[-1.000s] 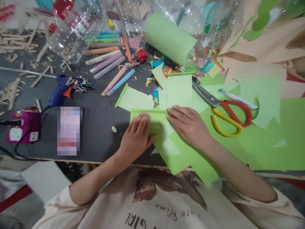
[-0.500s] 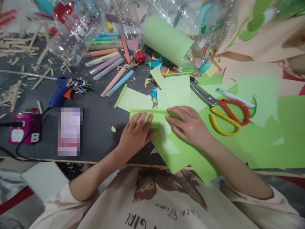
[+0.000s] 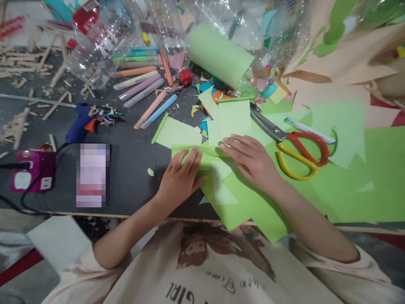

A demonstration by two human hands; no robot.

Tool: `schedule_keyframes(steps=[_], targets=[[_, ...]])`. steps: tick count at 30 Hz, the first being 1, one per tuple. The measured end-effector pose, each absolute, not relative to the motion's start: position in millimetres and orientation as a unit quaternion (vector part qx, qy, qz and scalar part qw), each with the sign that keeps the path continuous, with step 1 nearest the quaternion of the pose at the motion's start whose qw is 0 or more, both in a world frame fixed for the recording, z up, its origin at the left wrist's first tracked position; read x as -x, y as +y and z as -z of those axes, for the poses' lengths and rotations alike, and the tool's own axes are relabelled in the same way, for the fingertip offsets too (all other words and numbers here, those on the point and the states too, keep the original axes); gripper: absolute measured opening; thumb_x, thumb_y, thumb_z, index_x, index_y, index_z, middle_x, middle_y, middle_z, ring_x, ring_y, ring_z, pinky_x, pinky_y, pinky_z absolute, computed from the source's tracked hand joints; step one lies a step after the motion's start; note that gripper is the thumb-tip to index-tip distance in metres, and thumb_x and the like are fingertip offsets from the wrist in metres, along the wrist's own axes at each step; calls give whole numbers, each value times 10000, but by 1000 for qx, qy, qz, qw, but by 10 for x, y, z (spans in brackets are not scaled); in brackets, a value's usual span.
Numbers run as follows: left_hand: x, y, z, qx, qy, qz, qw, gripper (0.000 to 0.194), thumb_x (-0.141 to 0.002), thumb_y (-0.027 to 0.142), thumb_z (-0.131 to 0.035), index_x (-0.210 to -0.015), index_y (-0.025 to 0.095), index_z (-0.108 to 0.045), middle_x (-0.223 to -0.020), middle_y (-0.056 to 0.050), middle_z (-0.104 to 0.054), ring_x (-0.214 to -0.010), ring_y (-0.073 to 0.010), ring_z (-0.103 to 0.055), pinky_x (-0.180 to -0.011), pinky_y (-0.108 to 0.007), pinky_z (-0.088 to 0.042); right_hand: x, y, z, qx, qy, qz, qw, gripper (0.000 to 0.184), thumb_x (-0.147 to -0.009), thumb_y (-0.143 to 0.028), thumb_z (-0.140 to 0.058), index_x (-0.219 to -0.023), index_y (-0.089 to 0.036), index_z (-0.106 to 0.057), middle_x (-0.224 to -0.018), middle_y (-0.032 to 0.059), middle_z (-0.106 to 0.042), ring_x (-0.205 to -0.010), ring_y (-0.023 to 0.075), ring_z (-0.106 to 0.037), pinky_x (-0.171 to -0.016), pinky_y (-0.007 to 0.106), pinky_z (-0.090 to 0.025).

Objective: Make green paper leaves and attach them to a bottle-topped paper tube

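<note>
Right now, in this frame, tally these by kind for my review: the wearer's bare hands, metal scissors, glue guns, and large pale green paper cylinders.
Bare hands, left hand and right hand, on light green folded paper: 2
Metal scissors with red and yellow handles: 1
Blue glue gun with orange trigger: 1
Large pale green paper cylinder: 1
Total: 5
</note>
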State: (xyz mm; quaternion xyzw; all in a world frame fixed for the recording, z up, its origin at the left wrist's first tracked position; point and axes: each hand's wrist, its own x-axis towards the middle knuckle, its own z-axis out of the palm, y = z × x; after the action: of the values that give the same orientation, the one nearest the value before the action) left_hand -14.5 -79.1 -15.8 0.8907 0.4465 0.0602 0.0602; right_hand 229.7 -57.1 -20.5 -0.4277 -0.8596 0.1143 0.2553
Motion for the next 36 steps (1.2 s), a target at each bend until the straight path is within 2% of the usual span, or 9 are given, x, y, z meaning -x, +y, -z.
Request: schedule_keyframes(steps=[3, 6, 11, 19, 23, 26, 28, 32, 36], targets=[[148, -794, 162, -891, 444, -65, 66, 544, -965, 313, -465, -1464, 115, -378, -1383, -179, -559, -1314, -298, -479, -1125, -440, -403, -2223, -623, 226, 412, -882, -96, 207, 436, -959, -126, -447, -1350, -266, -579, -1345, 62, -656, -1330, 227, -534, -1116, 493, -423], [145, -793, 154, -892, 444, -58, 56, 512, -973, 310, -445, -1436, 94, -419, -1376, -183, -570, -1303, -303, -493, -1123, -443, -409, -2197, -637, 243, 404, -893, -85, 182, 397, -966, -157, -463, -1329, -245, -598, -1355, 62, -648, -1301, 234, -557, -1091, 476, -455], [136, -790, 146, -894, 441, -58, 50, 495, -976, 307, -439, -1405, 62, -454, -1353, -197, -585, -1298, -311, -502, -1122, -449, -412, -2197, -623, 239, 391, -898, -63, 194, 315, -969, -154, -469, -1225, -156, -653, -1308, 94, -677, -1221, 265, -602, -1018, 461, -513], [132, -794, 142, -896, 439, -57, 37, 486, -980, 316, -435, -1394, 63, -459, -1352, -193, -583, -1287, -315, -507, -1113, -455, -420, -2180, -623, 228, 389, -899, -65, 193, 299, -965, -156, -480, -1205, -162, -658, -1297, 120, -678, -1208, 275, -602, -991, 481, -523], [126, -792, 142, -896, 438, -61, 38, 482, -979, 303, -438, -1391, 55, -457, -1347, -199, -585, -1270, -313, -511, -1102, -454, -429, -2210, -611, 193, 377, -886, -83, 257, 276, -964, -178, -496, -1199, -179, -640, -1211, 111, -722, -1132, 252, -651, -952, 444, -539], [127, -790, 149, -899, 431, -75, 18, 477, -975, 304, -450, -1377, 48, -464, -1334, -200, -595, -1246, -319, -519, -1076, -454, -447, -2262, -607, 130, 395, -850, -82, 340, 251, -965, -186, -484, -1173, -198, -626, -1045, 89, -765, -980, 211, -710, -849, 377, -561], [129, -789, 153, -900, 427, -83, 14, 478, -969, 298, -464, -1377, 48, -462, -1329, -198, -599, -1243, -323, -518, -1072, -456, -446, -2273, -613, 89, 411, -836, -76, 356, 220, -965, -180, -468, -1119, -202, -623, -957, 74, -772, -909, 197, -725, -784, 348, -561], [130, -786, 158, -900, 425, -88, 30, 495, -967, 308, -466, -1391, 54, -447, -1355, -197, -590, -1245, -330, -517, -1064, -475, -446, -2170, -636, 36, 378, -869, -84, 309, 203, -989, -210, -429, -1026, -173, -625, -971, 94, -773, -853, 193, -727, -716, 321, -552], [129, -780, 162, -903, 422, -84, 17, 484, -971, 335, -462, -1364, 54, -477, -1373, -197, -585, -1236, -333, -535, -1051, -472, -452, -1959, -630, -19, 371, -905, -95, 186, 287, -1001, -239, -389, -1016, -142, -659, -1163, 122, -740, -681, 172, -700, -588, 294, -498]])
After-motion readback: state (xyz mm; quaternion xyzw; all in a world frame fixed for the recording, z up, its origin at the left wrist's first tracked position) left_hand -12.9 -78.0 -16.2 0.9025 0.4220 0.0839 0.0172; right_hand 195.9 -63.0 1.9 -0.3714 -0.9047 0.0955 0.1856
